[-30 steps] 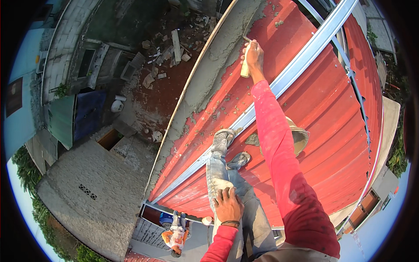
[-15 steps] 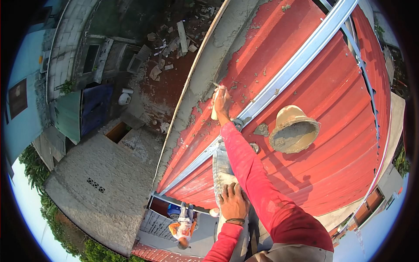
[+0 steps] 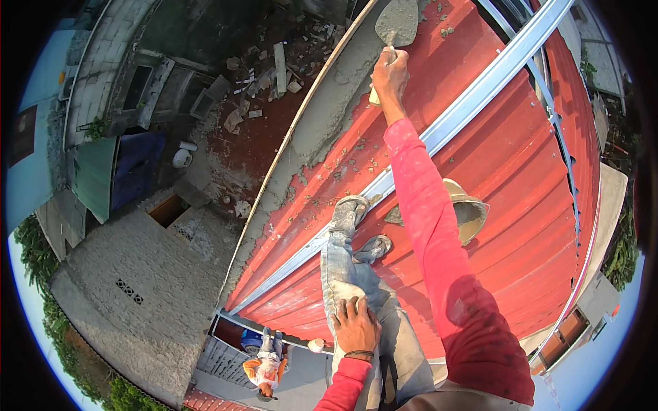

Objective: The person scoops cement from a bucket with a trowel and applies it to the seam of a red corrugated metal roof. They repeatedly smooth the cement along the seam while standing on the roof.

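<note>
Stretched far forward, my right hand [image 3: 391, 77] is closed around the handle of a trowel [image 3: 397, 22]. Its rounded blade is smeared with grey mortar and lies over the top end of a wet mortar strip [image 3: 325, 127], which runs along the edge of the red metal roof [image 3: 507, 226]. My left hand [image 3: 357, 327] rests on my bent knee, fingers spread, holding nothing. Partly hidden behind my right forearm is a tan bucket [image 3: 469, 216] with grey mortar inside.
A silvery metal beam [image 3: 473, 96] crosses the roof beside my feet. Left of the mortar strip the roof ends, with a drop to a rubble-strewn yard [image 3: 253, 130]. Another person [image 3: 267, 366] is below, near the bottom. Mortar crumbs dot the red sheets.
My right hand has moved forward and right along the roof edge, and the trowel's blade now shows. My left hand stays on the knee. The view has shifted, showing both my feet.
</note>
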